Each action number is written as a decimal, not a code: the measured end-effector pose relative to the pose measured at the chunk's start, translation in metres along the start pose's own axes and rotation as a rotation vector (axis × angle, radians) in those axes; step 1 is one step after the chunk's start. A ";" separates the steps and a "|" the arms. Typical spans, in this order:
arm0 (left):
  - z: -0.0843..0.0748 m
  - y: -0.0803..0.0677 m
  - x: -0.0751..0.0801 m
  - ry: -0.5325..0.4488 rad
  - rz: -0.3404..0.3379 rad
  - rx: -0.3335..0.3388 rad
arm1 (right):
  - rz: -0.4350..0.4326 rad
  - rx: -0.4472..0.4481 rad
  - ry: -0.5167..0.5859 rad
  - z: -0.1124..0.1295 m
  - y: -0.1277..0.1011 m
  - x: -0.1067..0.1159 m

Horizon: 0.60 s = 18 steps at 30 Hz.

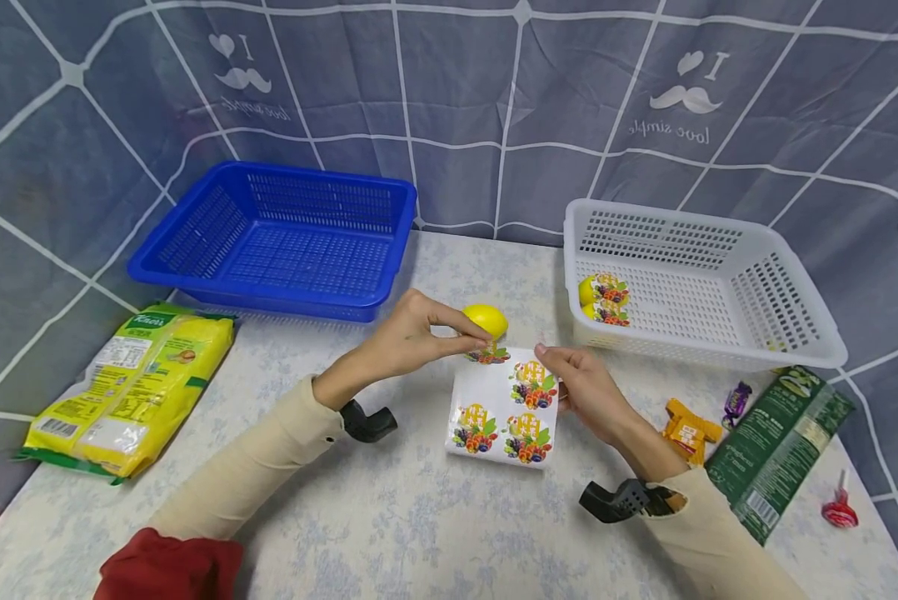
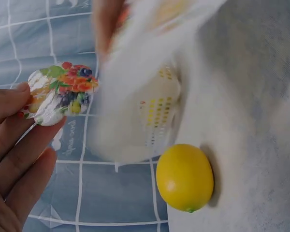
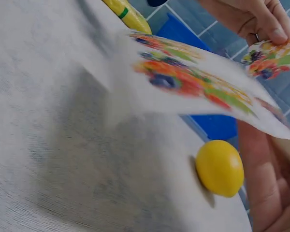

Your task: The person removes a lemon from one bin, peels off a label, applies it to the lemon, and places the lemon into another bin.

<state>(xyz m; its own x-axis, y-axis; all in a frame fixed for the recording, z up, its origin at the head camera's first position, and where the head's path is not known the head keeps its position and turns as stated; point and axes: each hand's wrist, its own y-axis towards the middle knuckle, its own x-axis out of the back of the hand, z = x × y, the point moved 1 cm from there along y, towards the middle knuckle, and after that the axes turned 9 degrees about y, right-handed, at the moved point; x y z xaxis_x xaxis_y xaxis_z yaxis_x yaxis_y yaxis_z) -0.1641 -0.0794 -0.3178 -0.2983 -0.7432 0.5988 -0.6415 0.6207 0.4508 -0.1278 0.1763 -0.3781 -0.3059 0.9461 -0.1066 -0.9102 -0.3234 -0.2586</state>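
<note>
L hand pinching peeled fruit sticker, lifted clear at 12 o'clock of sticker sheet. R hand clamping sheet edge, steadying it. Lemon just beyond, on tabletop.

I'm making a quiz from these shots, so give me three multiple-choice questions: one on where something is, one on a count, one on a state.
1. Where does the yellow plastic lemon lie?
A. in the blue plastic basket
B. on the table by the hands
C. on the yellow packet

2. How many fruit stickers remain on the white sticker sheet?
A. one
B. three
C. six

3. What is the left hand doing?
A. pinching a peeled round fruit sticker
B. lying flat
C. gripping the lemon

Answers: 1 B, the lemon sits on the table; 2 B, three show; 3 A, fingertips pinch it.
</note>
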 end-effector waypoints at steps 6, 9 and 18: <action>-0.001 0.001 0.005 -0.042 -0.010 0.148 | 0.244 -0.134 0.060 -0.015 -0.001 -0.008; -0.001 0.001 0.006 -0.045 -0.017 0.168 | 0.313 -0.131 0.001 -0.020 0.000 -0.012; 0.003 0.000 0.009 -0.084 -0.009 0.187 | 0.180 0.130 -0.454 -0.018 -0.001 -0.014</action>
<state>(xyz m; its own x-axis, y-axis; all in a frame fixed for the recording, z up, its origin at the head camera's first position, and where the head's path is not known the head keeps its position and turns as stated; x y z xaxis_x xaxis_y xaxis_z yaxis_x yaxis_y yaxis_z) -0.1693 -0.0874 -0.3143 -0.3450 -0.7719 0.5341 -0.7619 0.5626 0.3209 -0.1174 0.1630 -0.3933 -0.5250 0.7975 0.2972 -0.8505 -0.5042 -0.1496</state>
